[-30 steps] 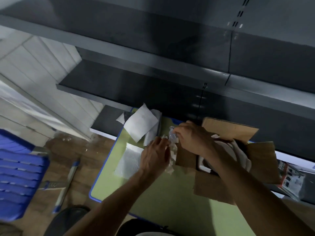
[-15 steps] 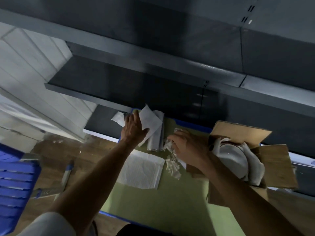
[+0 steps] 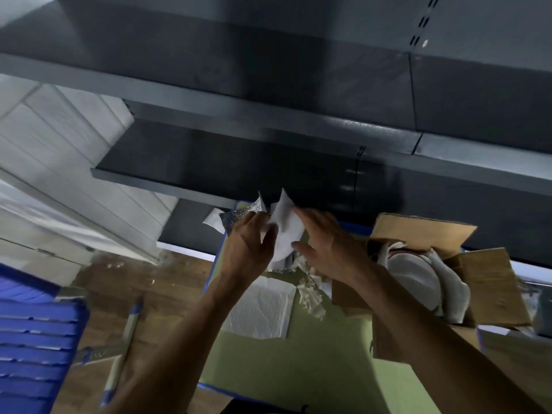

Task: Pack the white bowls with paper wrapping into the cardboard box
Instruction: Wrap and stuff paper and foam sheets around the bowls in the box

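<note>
Two hands meet on one sheet (image 3: pixel 283 231) of wrapping paper, raised above the far edge of the table (image 3: pixel 298 369).

Left hand (image 3: pixel 248 246): fingers curled, grasping the sheet's left side, with a grey piece (image 3: pixel 243 213) caught in the same grip.

Right hand (image 3: pixel 328 249): fingers straight and laid against the sheet's right side, thumb spread below. I read it as released, touching but not clasping.

Sheet: roughly upright, long axis running away from me, one corner pointing up.

Below the hands: a heap of shreds (image 3: pixel 310 294) and a spare sheet (image 3: pixel 260 309) lying flat on the table.

Outward to the right: the box (image 3: pixel 493 294), flaps open, holding the bowls (image 3: pixel 418 279), which stand on edge with paper around them. I see no bowl outside the box.

Key relation: the box lies to the right of the held sheet, just beside the right forearm, so the right hand is the nearer one. I judge that the sheet must travel rightward and down, probably as padding for the bowls.
</note>
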{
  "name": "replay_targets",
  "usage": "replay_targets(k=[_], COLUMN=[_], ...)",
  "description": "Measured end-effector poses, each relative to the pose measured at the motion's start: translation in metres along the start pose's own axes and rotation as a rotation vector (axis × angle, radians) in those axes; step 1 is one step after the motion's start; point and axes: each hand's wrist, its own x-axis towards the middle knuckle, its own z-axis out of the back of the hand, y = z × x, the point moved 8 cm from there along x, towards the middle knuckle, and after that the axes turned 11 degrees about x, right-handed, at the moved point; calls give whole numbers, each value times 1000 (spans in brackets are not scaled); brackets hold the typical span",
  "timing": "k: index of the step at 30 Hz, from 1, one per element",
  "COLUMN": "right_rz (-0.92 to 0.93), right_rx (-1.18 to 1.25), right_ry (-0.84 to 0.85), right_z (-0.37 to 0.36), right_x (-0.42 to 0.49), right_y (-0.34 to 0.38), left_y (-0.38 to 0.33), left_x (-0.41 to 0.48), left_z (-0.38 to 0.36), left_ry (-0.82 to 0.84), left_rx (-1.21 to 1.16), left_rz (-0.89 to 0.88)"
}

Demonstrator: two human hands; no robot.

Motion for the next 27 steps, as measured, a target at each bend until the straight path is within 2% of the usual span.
replay_targets(k=[6,9,13,17,20,22,27], right_rz=[-65,-45,-66,-97,-122,-105,52], right_rx=[160,98,91,179,272,279,42], right_ry=[-54,-49,-54,-28,-79,-154,-285], right_z=[26,37,54,66,75,83,98], right_x=[-16,-29,-44,-56,-64,-69,-84], right_y=[-1,1,-5,-18,-29,-33,-20], left_y=[-40,-56,-86,-115,-126,-131,-139], left_x=[-9,-9,-4,-3,1,7,18], left_z=[17,18,19,16,13,11,5], left_ry=[118,119,121,164,205,174,126], left_rx=[-282,-353,-397,-334,-450,-498,-638], left_rz=[-17,-10,-207,-348,-266,-189,33])
